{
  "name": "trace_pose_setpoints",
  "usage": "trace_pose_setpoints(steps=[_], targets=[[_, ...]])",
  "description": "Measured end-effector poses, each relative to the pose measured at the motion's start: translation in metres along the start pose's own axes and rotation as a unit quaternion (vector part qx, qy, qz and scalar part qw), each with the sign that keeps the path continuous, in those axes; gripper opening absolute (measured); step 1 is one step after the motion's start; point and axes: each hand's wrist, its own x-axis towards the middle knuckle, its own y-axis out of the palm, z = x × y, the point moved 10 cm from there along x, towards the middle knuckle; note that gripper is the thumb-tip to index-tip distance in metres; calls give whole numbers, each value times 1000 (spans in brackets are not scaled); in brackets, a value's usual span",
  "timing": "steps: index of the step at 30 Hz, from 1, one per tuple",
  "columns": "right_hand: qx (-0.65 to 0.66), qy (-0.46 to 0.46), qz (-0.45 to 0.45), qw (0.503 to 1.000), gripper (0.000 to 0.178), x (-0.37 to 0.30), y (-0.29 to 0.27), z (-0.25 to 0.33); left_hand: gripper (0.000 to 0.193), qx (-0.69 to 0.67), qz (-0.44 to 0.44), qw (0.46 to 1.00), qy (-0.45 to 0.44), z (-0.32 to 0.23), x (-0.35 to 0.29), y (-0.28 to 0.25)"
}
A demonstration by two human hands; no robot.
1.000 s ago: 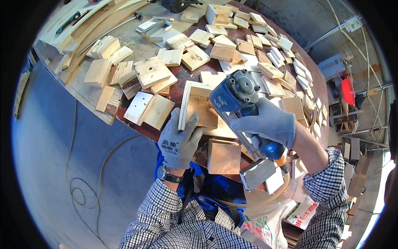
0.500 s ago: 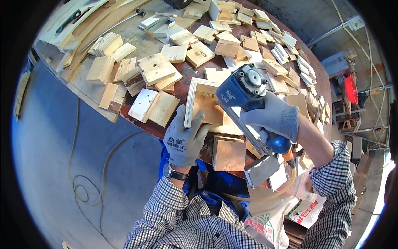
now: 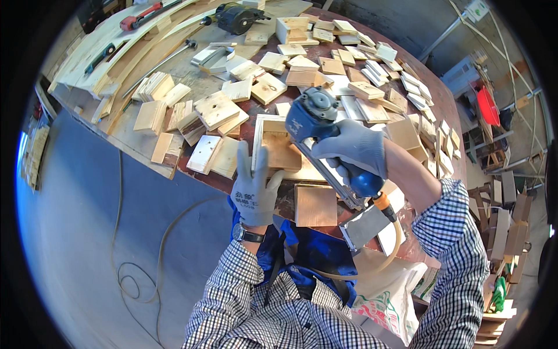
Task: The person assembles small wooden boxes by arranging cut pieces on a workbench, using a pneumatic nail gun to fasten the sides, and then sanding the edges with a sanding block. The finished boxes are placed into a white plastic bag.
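In my right hand (image 3: 351, 148) is a blue air nail gun (image 3: 314, 113), my gloved fingers wrapped round its handle. Its head hangs over the right side of a small open wooden box (image 3: 282, 150), hiding part of that wall; I cannot tell whether it touches. My left hand (image 3: 254, 192), gloved too, holds the box's near left corner, fingers straddling the left wall and thumb along the near edge. Just in front of the box lies a square wooden block (image 3: 315, 206). An orange coupling (image 3: 382, 202) joins the gun to a yellowish hose (image 3: 397, 235).
Many wooden blocks (image 3: 216, 110) cover the dark red tabletop (image 3: 209, 181). A circular saw (image 3: 237, 18) and a red tool (image 3: 141, 16) stand at the far left among long boards. A grey metal piece (image 3: 365, 227) lies near the front edge. White sacks (image 3: 386, 291) sit below.
My right hand has brought the nail gun left, closer over the box. The fingers of my left hand have straightened along the box's corner. The whole view has shifted slightly.
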Motion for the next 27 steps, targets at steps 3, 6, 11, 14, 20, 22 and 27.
trace_pose_setpoints(steps=[3,6,11,14,20,22,27], targets=[[7,-6,-3,1000,32,-9,-1,7,106,-95,-59,991,-75,13,-3,-8],[28,-15,26,999,33,-2,7,-1,102,-130,76,971,-186,33,0,13],[-6,-42,49,998,36,-14,23,14,79,-63,111,986,-110,36,2,22],[-8,-55,49,997,38,-17,26,20,80,-65,93,989,-94,32,1,18],[-17,-53,57,997,31,-16,29,26,79,-43,75,994,-72,32,3,17],[-8,-61,59,996,33,-14,30,28,78,-51,84,992,-82,33,3,18],[-53,-27,53,997,37,-15,33,22,76,-60,81,991,-83,34,1,19]])
